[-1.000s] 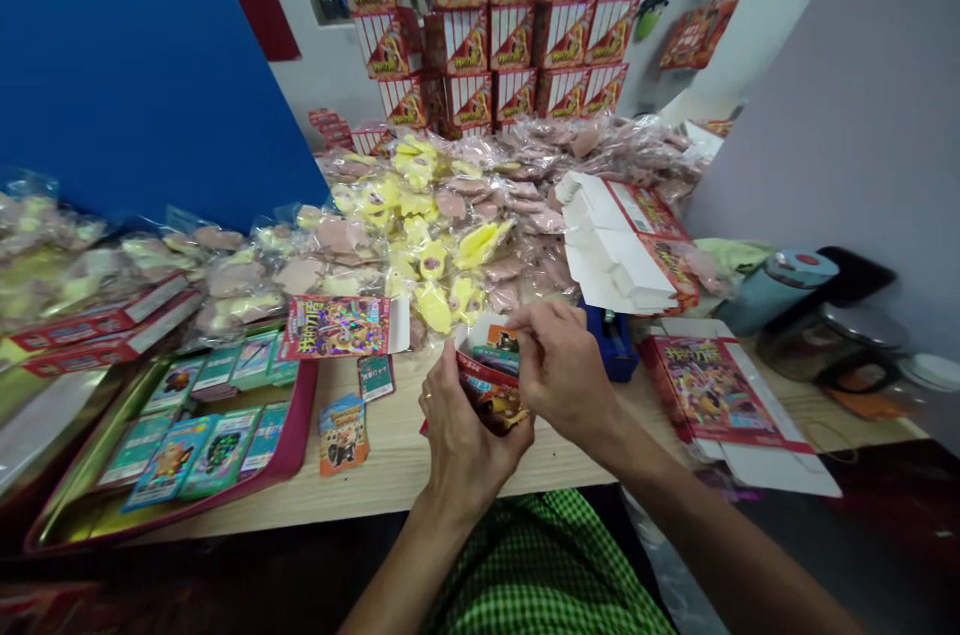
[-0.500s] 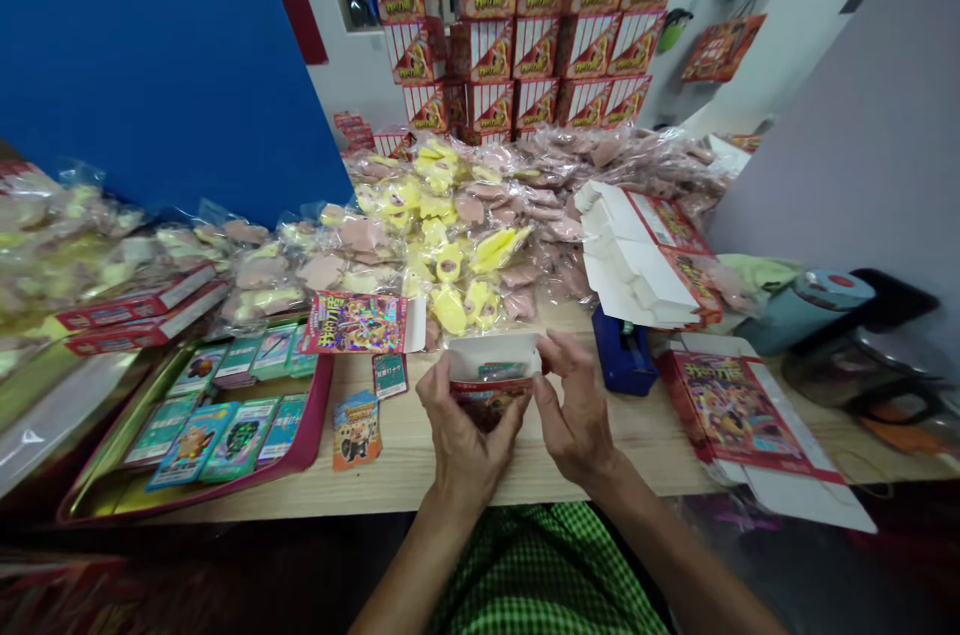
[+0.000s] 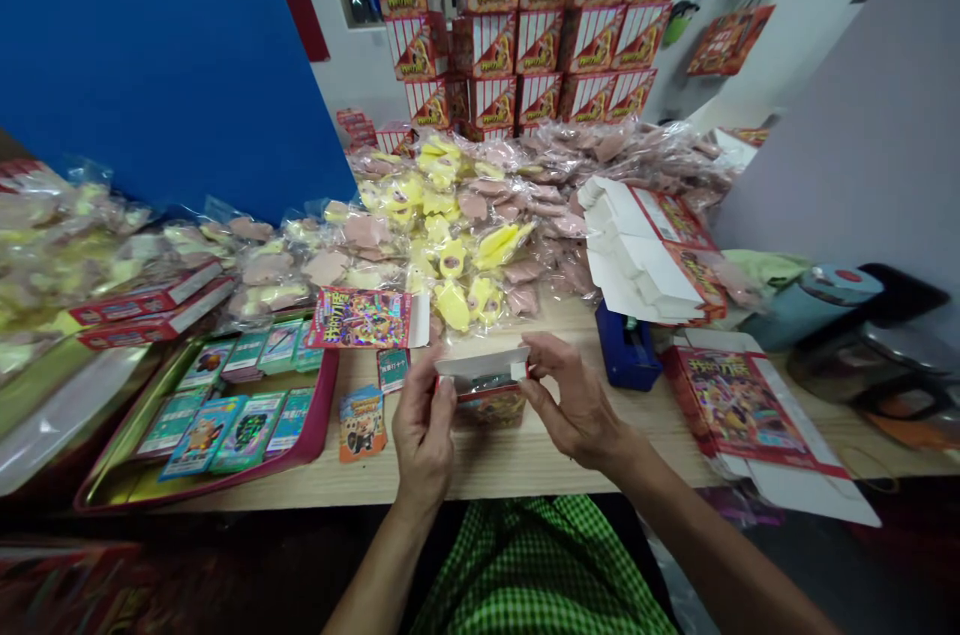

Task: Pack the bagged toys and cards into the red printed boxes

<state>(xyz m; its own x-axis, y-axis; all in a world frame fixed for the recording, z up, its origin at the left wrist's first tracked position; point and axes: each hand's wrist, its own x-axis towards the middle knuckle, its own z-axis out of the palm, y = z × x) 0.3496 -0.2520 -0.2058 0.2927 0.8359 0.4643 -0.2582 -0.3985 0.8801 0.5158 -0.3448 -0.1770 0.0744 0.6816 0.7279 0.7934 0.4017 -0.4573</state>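
A small red printed box [image 3: 489,403] with a white top flap is gripped between both hands, just above the front of the wooden table [image 3: 525,455]. My left hand [image 3: 421,430] clasps its left end, fingers closed round it. On the right end, my right hand [image 3: 574,403] pinches the flap near its corner. The flap lies nearly flat over the box opening, and the contents are mostly hidden. A loose card [image 3: 361,421] and a small green card [image 3: 392,369] lie on the table just left of my left hand.
A red tray [image 3: 315,435] of green and blue card packs sits at left. Bagged yellow and pink toys [image 3: 450,235] are heaped behind. Flat box blanks [image 3: 739,405] lie at right, beside a blue tape dispenser [image 3: 626,350]. Finished red boxes [image 3: 525,15] are stacked at the back.
The box's white flap has been folded down from upright to nearly flat, covering the cards inside. Both hands shifted to the box's two ends.
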